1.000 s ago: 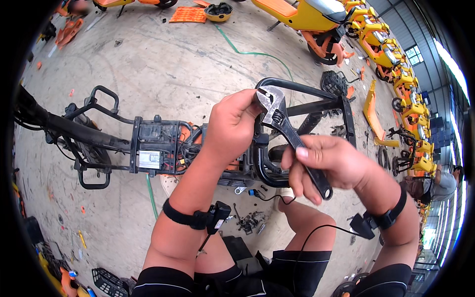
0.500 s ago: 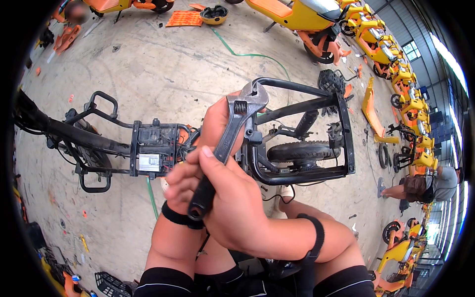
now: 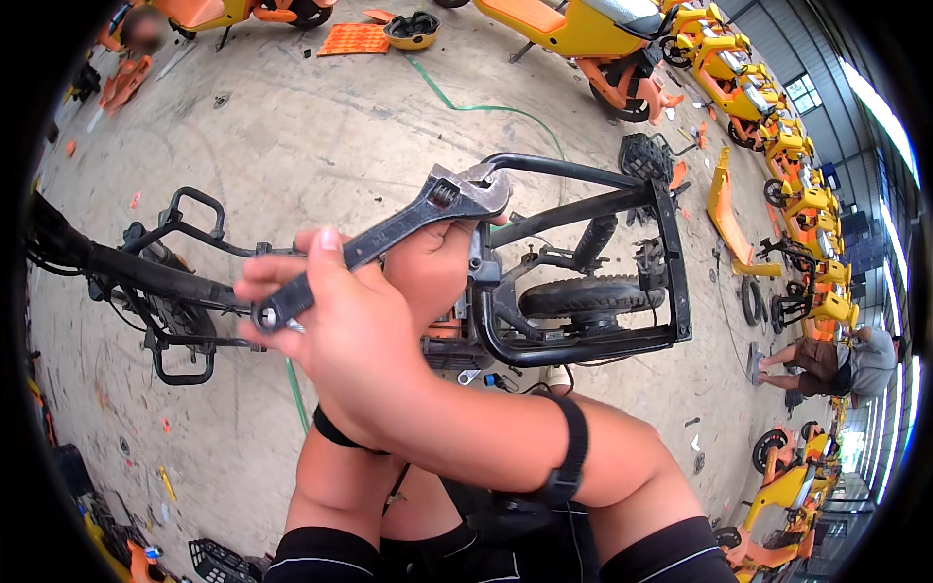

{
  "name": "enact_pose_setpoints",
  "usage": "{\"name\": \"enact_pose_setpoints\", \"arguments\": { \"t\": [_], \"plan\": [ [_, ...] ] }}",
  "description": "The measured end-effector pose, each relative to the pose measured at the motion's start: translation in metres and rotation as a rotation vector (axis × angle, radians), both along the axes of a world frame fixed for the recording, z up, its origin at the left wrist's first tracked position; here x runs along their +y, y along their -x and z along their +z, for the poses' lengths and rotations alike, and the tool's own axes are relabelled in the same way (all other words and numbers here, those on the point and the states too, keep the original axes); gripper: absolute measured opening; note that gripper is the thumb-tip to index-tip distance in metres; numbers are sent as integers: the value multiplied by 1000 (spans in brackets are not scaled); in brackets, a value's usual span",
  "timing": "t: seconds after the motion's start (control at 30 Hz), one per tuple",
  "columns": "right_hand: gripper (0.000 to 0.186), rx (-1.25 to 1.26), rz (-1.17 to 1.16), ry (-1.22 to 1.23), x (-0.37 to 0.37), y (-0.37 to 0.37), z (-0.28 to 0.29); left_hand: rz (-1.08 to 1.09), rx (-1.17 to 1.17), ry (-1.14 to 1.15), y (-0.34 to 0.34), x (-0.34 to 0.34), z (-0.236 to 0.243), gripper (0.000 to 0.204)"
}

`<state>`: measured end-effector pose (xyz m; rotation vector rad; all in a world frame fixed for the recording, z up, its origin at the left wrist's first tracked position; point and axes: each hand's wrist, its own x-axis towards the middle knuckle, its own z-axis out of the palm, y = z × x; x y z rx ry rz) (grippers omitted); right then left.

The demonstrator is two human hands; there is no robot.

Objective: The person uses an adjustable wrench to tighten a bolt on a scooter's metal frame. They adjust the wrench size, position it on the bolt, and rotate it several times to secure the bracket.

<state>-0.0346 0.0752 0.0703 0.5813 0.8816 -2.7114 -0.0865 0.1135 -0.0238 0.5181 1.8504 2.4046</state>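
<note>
The wrench (image 3: pixel 389 233) is a dark adjustable one with a worn silvery head. It lies slanted, head up-right, over the black frame (image 3: pixel 583 262).

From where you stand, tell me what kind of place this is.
Probably a workshop for repairing or dismantling electric scooters: a stripped black scooter frame lies on the concrete floor, rows of yellow-orange scooters line the edge, and the right hand holds an adjustable wrench.
</note>
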Motion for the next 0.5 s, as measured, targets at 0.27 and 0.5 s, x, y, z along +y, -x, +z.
{"name": "enact_pose_setpoints", "arguments": {
  "t": [0.27,0.5],
  "plan": [
    [45,65,-174,-23,-19,30,-13,-101,146,-22,11,1,-9,20],
    [42,37,91,-178,9,26,-20,-117,59,22,4,-5,10,19]
  ]
}}
